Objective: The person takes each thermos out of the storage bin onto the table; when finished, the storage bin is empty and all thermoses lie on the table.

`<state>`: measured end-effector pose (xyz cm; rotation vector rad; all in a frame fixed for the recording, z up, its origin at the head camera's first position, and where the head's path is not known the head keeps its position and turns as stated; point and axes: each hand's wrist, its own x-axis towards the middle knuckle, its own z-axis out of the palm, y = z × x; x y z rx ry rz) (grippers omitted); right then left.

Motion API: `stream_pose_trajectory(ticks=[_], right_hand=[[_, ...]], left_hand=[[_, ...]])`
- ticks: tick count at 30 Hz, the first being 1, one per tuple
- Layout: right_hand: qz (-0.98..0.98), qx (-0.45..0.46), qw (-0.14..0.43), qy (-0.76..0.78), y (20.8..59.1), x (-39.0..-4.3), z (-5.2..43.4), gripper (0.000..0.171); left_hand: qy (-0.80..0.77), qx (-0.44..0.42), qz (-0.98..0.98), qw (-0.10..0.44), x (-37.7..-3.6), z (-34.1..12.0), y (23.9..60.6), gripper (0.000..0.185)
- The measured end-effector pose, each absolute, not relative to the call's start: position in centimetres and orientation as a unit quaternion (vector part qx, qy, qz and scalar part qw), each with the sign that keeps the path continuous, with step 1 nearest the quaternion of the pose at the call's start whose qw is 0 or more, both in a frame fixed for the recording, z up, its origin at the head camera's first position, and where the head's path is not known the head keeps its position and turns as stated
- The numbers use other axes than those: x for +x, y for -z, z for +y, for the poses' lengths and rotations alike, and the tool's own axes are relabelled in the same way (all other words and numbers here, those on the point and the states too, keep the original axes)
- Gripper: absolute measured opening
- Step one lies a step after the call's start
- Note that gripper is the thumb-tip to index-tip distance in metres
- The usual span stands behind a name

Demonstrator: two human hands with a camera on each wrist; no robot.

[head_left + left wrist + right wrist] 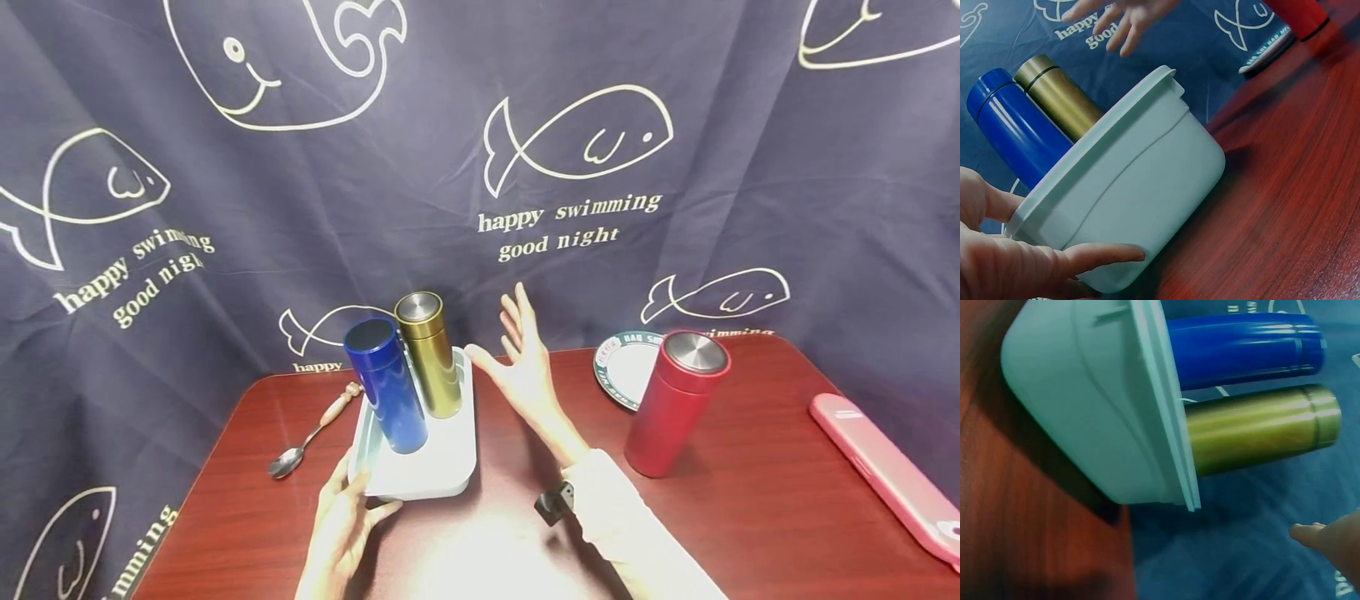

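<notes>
Head view: left hand (341,521) gripped the near corner of the pale grey plastic tub (442,467), thumb on the rim, fingers along the outer wall. Blue metal flask (385,385) and gold metal flask (429,354) stood upright inside the tub, side by side. Right hand (525,367) was spread open, empty, just right of the gold flask, not touching. Red metal flask (675,404) stood well apart on the dark red desk (750,517), beside a white plate (622,367) with unreadable rim lettering. Backdrop cloth (562,225) read "happy swimming good night".
</notes>
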<state>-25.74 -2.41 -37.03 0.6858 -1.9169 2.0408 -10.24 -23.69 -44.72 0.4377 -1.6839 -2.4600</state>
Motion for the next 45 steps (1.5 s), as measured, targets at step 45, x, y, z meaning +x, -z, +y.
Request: stream_pose_trajectory(ticks=[45], right_hand=[[-0.738, 0.246, 0.120, -0.616, 40.7, -28.2, -9.1, 0.087]], left_hand=[[0.799, 0.160, -0.576, 0.058, -10.6, -23.7, 45.0, 0.056]])
